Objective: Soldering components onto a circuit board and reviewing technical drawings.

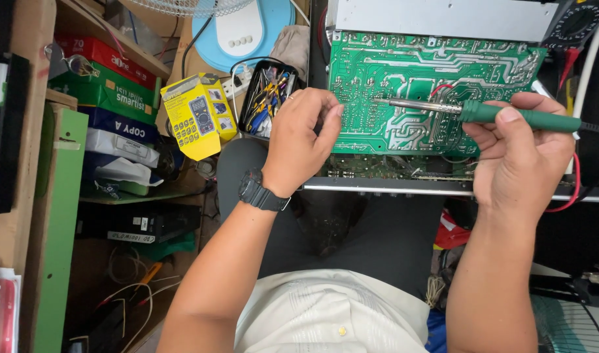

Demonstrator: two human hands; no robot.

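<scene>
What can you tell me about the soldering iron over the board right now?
The soldering iron has a green handle, plastic by its look, and a thin silvery metal shaft. It lies almost level, tip pointing left over the green circuit board. The right hand grips the handle; a dark cord leaves to the right. Tip contact is unclear.

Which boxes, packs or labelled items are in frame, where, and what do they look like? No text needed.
Yellow box: left of the left hand, tilted, pictures a meter.
Red box: top of the shelf stack, flat.
Green box: under the red one.
Blue pack: under the green, white lettering.
White pack: below the blue.
Black box: lowest shelf, white label.
No screens lit.
</scene>
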